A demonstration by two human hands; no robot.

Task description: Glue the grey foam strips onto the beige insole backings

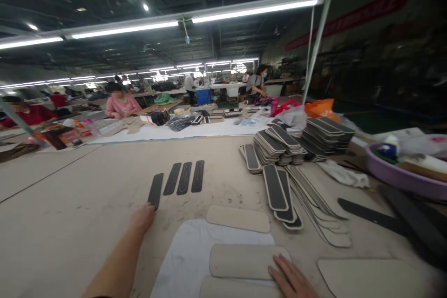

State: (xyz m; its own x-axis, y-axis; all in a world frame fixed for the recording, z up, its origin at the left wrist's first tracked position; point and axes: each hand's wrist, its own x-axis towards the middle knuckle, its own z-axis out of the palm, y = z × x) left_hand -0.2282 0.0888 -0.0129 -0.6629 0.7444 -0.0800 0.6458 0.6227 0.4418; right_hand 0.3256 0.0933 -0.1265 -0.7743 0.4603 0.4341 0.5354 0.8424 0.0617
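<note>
My left hand (142,219) is closed on the near end of a dark rounded strip (156,190) on the table. Three similar dark strips with glossy marks, one of them a black strip (197,176), lie in a row just right of it. Fingers stretched out, my right hand (292,275) rests on the right end of a beige rounded panel (244,260). That panel lies on a white cloth (181,253). Beyond it is another beige panel (237,219), and a third panel (237,288) is cut off by the bottom edge.
Stacks of beige-edged dark panels (275,142) stand at the right, with fanned beige strips (314,205) nearer. A purple basin (401,172) sits at the far right. Across the table, a person in pink (122,102) sits at work near plastic bags (289,114).
</note>
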